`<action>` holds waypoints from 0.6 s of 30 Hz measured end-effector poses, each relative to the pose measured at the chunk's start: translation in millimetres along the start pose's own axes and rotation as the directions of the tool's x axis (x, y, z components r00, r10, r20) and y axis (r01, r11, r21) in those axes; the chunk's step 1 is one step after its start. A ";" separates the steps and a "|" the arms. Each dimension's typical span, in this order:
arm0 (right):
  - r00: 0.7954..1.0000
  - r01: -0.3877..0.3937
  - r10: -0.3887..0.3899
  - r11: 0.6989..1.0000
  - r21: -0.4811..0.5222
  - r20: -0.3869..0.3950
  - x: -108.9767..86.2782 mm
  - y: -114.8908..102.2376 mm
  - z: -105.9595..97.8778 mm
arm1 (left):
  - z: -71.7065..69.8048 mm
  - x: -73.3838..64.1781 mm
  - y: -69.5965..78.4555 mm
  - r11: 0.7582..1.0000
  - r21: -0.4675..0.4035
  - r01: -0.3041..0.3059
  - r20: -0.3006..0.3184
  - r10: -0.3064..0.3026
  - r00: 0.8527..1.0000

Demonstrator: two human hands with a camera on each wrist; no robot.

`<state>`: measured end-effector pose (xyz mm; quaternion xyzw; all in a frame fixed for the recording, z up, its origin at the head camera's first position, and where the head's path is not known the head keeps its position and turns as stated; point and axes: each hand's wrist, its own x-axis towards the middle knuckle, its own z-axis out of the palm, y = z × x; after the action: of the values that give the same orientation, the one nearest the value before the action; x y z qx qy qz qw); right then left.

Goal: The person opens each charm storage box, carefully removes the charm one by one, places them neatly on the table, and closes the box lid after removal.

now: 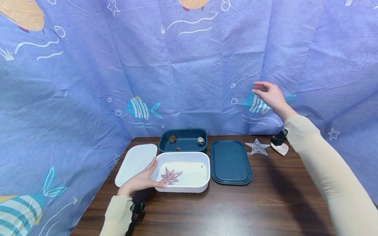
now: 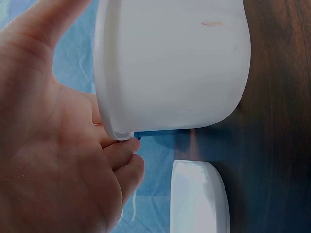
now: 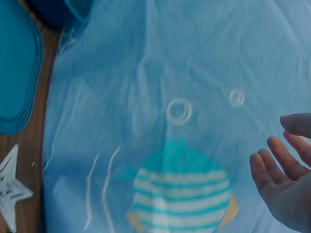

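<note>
My left hand [image 1: 144,178] holds the left end of a white plastic container [image 1: 189,189], thumb along the near side and fingers round the far part of the rim. Seen from the left wrist, the fingers [image 2: 127,170] curl at the container's rim. A pink glittery star ornament [image 1: 170,176] lies inside, toward the left. Raised high over the back right of the table, my right hand [image 1: 271,95] has loosely bent fingers and nothing in it. Below it on the table are a silver star ornament [image 1: 258,147] and a pale heart ornament [image 1: 280,149].
Behind the white container stands a dark blue container [image 1: 186,133] with a brown pine cone [image 1: 172,139] and a white-tipped cone [image 1: 200,141]. A blue lid [image 1: 231,162] lies to the right, a white lid [image 1: 137,163] to the left. A fish-print curtain [image 1: 189,82] hangs behind the table.
</note>
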<state>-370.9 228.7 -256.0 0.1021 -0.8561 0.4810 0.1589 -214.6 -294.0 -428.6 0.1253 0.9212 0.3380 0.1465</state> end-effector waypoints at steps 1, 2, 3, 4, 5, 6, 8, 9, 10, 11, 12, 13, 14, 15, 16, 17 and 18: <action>1.000 0.004 -0.004 1.000 0.002 0.008 0.7 -5.8 2.8 | 0.0 0.0 0.1 1.000 -0.001 0.000 0.001 0.000 1.000; 1.000 0.009 -0.009 1.000 0.008 0.016 1.6 -11.4 5.6 | 0.0 0.1 0.3 1.000 -0.003 0.002 0.001 -0.002 1.000; 1.000 0.016 -0.016 1.000 0.011 0.026 2.6 -17.1 8.5 | -0.2 0.0 0.4 1.000 -0.002 -0.001 0.001 0.001 1.000; 0.999 0.020 -0.020 1.000 0.006 0.031 3.5 -22.7 11.3 | -0.2 0.1 0.4 1.000 -0.001 -0.001 0.000 0.001 1.000; 0.999 0.023 -0.023 1.000 0.007 0.040 4.6 -28.3 14.1 | -0.4 0.1 0.3 1.000 0.000 -0.005 -0.001 0.005 1.000; 0.998 0.027 -0.027 1.000 0.010 0.050 5.6 -33.6 16.9 | -0.5 0.1 0.4 1.000 0.001 -0.005 -0.001 0.005 1.000; 0.997 0.040 -0.041 0.999 0.015 0.068 7.9 -43.2 22.5 | -0.6 -0.2 0.8 1.000 0.004 -0.008 -0.003 0.008 1.000; 0.996 0.049 -0.049 0.999 0.012 0.073 9.0 -47.4 25.4 | -0.7 -0.2 0.8 1.000 0.005 -0.009 -0.004 0.009 1.000; 0.995 0.055 -0.056 0.998 0.018 0.082 10.0 -51.4 28.3 | -0.6 -0.1 0.8 1.000 0.005 -0.008 -0.005 0.008 1.000; 0.994 0.065 -0.067 0.998 0.027 0.090 11.1 -55.1 31.4 | -0.5 0.1 0.4 1.000 0.005 -0.008 -0.005 0.008 1.000; 0.992 0.075 -0.078 0.997 0.030 0.095 11.8 -58.6 34.7 | -0.3 0.3 0.0 1.000 0.004 -0.007 -0.006 0.007 1.000; 0.991 0.085 -0.087 0.996 0.029 0.101 12.5 -61.7 38.1 | 0.2 0.6 -0.5 1.000 0.004 -0.005 -0.006 0.005 1.000; 0.990 0.089 -0.092 0.996 0.031 0.107 12.9 -65.2 41.7 | 0.7 1.1 -1.3 1.000 0.004 -0.002 -0.008 0.002 1.000; 0.989 0.094 -0.097 0.995 0.029 0.113 12.8 -68.4 45.3 | 0.9 1.5 -2.0 1.000 0.002 -0.002 -0.008 0.002 1.000; 0.987 0.100 -0.103 0.994 0.032 0.122 12.5 -71.6 48.8 | 1.2 1.6 -2.4 1.000 0.002 0.000 -0.008 0.000 1.000; 0.986 0.107 -0.110 0.994 0.031 0.126 11.8 -74.8 52.2 | 1.4 1.7 -2.6 1.000 0.001 -0.001 -0.007 0.001 1.000; 0.984 0.111 -0.115 0.993 0.034 0.133 10.8 -77.9 55.3 | 1.6 1.8 -2.6 1.000 0.001 0.001 -0.007 -0.001 1.000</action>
<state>-364.9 140.9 -217.2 0.1847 -0.8513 0.4745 0.1264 -216.0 -294.5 -431.8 0.1237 0.9219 0.3380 0.1432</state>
